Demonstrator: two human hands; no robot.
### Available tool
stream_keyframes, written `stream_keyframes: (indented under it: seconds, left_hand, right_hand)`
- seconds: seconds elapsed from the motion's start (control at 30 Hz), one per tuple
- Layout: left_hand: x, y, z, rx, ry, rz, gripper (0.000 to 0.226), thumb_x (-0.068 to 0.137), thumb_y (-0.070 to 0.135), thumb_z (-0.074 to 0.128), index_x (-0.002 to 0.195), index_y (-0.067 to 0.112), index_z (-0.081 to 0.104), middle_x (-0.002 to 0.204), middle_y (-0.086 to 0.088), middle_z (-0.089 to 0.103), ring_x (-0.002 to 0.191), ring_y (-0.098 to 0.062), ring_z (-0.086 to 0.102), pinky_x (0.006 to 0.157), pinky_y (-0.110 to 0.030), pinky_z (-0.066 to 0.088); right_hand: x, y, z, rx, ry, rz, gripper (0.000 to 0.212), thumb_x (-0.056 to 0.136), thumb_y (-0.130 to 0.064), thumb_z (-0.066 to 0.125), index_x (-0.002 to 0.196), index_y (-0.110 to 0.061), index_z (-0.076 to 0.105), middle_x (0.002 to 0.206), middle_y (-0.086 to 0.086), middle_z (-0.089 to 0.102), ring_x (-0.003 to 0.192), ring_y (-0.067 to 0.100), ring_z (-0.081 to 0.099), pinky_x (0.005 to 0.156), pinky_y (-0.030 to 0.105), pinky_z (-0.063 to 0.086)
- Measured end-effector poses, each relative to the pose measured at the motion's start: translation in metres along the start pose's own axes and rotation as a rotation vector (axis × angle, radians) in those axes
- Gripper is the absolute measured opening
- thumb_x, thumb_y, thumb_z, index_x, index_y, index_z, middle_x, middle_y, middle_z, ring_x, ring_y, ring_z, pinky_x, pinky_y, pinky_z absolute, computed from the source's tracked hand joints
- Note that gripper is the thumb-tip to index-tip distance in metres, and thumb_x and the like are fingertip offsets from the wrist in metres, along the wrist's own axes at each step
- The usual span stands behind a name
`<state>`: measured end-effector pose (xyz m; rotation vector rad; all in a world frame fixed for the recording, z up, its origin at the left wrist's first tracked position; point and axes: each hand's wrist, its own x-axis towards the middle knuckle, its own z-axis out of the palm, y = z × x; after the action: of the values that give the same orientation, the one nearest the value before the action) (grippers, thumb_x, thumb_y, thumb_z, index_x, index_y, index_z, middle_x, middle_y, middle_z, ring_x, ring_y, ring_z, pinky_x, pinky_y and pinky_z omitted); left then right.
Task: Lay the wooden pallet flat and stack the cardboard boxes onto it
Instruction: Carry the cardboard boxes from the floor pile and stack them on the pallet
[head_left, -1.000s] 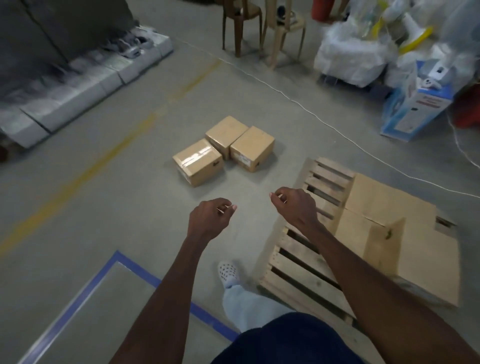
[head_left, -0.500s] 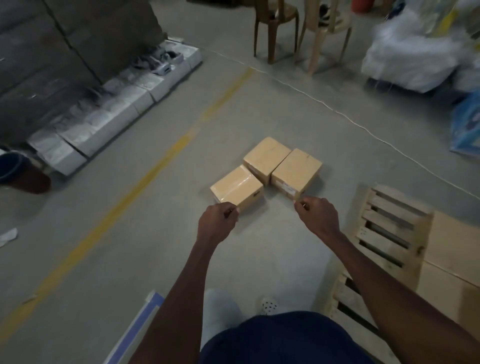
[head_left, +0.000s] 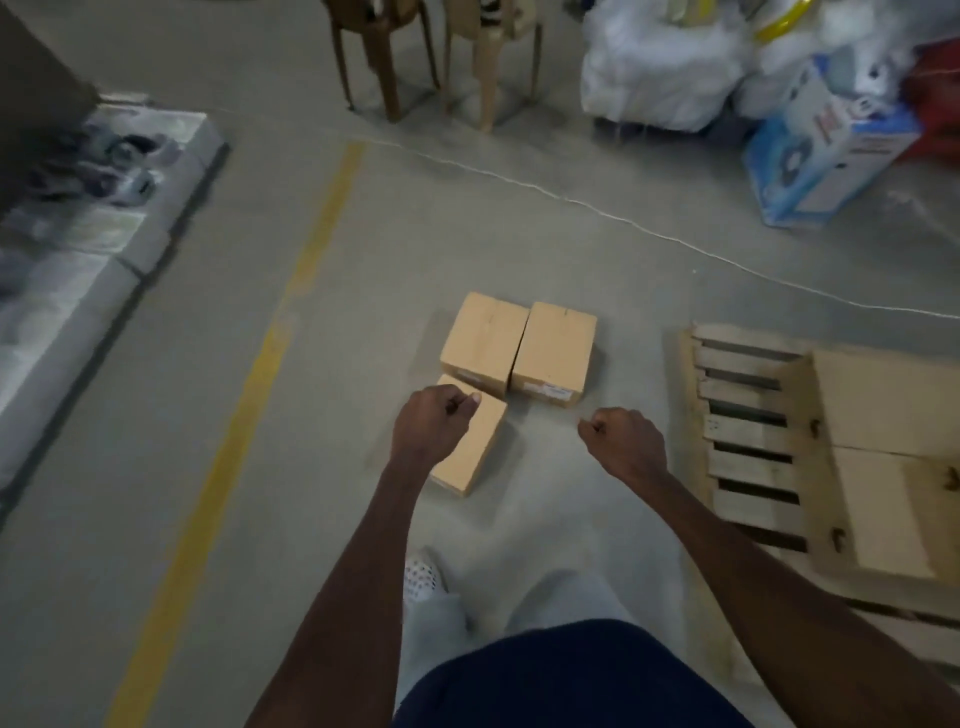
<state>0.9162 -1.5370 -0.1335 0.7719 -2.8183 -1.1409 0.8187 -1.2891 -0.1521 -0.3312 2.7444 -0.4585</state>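
Note:
The wooden pallet (head_left: 748, 431) lies flat on the floor at the right, with large cardboard boxes (head_left: 883, 395) on its right part. Three small cardboard boxes stand together on the floor ahead: a far left one (head_left: 485, 338), a far right one (head_left: 553, 351) and a near one (head_left: 475, 449). My left hand (head_left: 434, 421) hovers over the near box, fingers curled shut and empty. To the right of that box, my right hand (head_left: 626, 439) is held above bare floor, also closed on nothing.
A yellow floor line (head_left: 249, 379) runs along the left. Grey slabs (head_left: 78, 249) lie at the far left. Two chairs (head_left: 436, 52), white sacks (head_left: 660, 67) and a blue and white carton (head_left: 831, 156) stand at the back. A thin white cord (head_left: 623, 221) crosses the floor.
I have stepped closer to the three small boxes. My left hand now sits over the near box, and both hands stay closed.

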Motion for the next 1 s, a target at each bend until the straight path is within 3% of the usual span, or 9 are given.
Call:
stream_keyframes:
  seconds: [0.2, 0.57, 0.7, 0.87, 1.0]
  left_hand:
    - [0.078, -0.019, -0.027, 0.015, -0.163, 0.094, 0.049, 0.091, 0.055, 0.049, 0.058, 0.019, 0.051, 0.067, -0.006, 0.068, 0.068, -0.026, 0.066, 0.065, -0.041, 0.054]
    - [0.184, -0.095, 0.023, 0.182, -0.460, 0.058, 0.033, 0.093, 0.041, 0.055, 0.077, 0.014, 0.066, 0.076, -0.004, 0.070, 0.077, -0.026, 0.065, 0.069, -0.034, 0.051]
    - [0.220, -0.139, 0.045, 0.177, -0.554, 0.035, 0.009, 0.089, 0.027, 0.060, 0.087, 0.022, 0.068, 0.088, 0.005, 0.071, 0.086, -0.020, 0.066, 0.071, -0.027, 0.046]
    - [0.275, -0.210, 0.087, 0.199, -0.704, 0.144, 0.016, 0.090, 0.028, 0.061, 0.104, 0.022, 0.066, 0.100, 0.003, 0.071, 0.090, -0.020, 0.066, 0.078, -0.031, 0.051]
    - [0.310, -0.283, 0.132, 0.221, -0.728, 0.181, 0.020, 0.091, 0.028, 0.061, 0.110, 0.022, 0.063, 0.104, 0.006, 0.068, 0.092, -0.015, 0.064, 0.083, -0.032, 0.051]
  right_hand:
    - [0.024, -0.047, 0.016, 0.030, -0.007, 0.182, 0.040, 0.092, -0.048, 0.053, 0.073, -0.016, 0.067, 0.072, 0.004, 0.066, 0.068, 0.025, 0.063, 0.061, 0.029, 0.049]
    - [0.112, -0.078, 0.097, 0.132, -0.226, 0.361, 0.019, 0.089, -0.037, 0.058, 0.098, -0.025, 0.070, 0.103, 0.005, 0.070, 0.096, 0.028, 0.065, 0.077, 0.029, 0.046]
    - [0.142, -0.089, 0.149, 0.201, -0.286, 0.437, 0.023, 0.086, -0.032, 0.059, 0.104, -0.024, 0.069, 0.110, 0.004, 0.071, 0.101, 0.027, 0.064, 0.079, 0.029, 0.045]
    - [0.178, -0.090, 0.235, 0.250, -0.268, 0.517, 0.028, 0.091, -0.033, 0.058, 0.114, -0.020, 0.065, 0.119, 0.003, 0.067, 0.109, 0.024, 0.062, 0.088, 0.032, 0.047]
    - [0.208, -0.078, 0.324, 0.253, -0.266, 0.550, 0.036, 0.094, -0.034, 0.057, 0.125, -0.018, 0.060, 0.128, 0.003, 0.061, 0.117, 0.022, 0.057, 0.095, 0.033, 0.043]
